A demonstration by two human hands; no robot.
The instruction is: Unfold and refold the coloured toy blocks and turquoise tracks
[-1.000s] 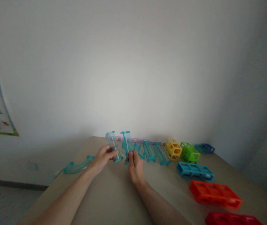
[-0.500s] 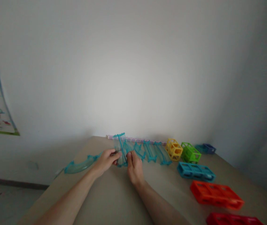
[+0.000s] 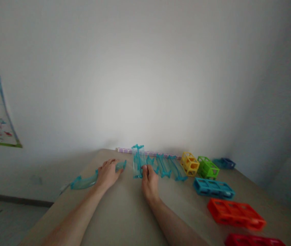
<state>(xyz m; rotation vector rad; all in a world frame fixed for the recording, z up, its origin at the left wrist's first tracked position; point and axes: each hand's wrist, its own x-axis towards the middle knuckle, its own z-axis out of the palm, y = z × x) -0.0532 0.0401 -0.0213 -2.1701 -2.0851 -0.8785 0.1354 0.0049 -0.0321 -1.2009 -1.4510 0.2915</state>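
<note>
My right hand [image 3: 150,181] pinches a clear teal straight track piece [image 3: 139,161] near its lower right edge, holding it upright above the table. To the left, my left hand [image 3: 108,173] reaches over a curved clear teal track piece [image 3: 120,165], thumb on the near side and fingers over the far side. That hand hides the middle of the piece. Left of it, another curved teal section [image 3: 84,183] shows; whether the two are joined is hidden. Right of my right hand lie more clear teal track pieces [image 3: 163,165], partly overlapped by the held one.
On the right stand a yellow frame block [image 3: 190,164], a green one [image 3: 208,167], a teal one [image 3: 214,188], an orange one [image 3: 236,213], a red one [image 3: 254,240] and a dark blue one [image 3: 228,163]. A patterned strip [image 3: 157,154] lies along the wall.
My left hand has let go of the straight track piece and moved left onto the curved one. My right hand still holds the straight piece, now slightly farther right.
</note>
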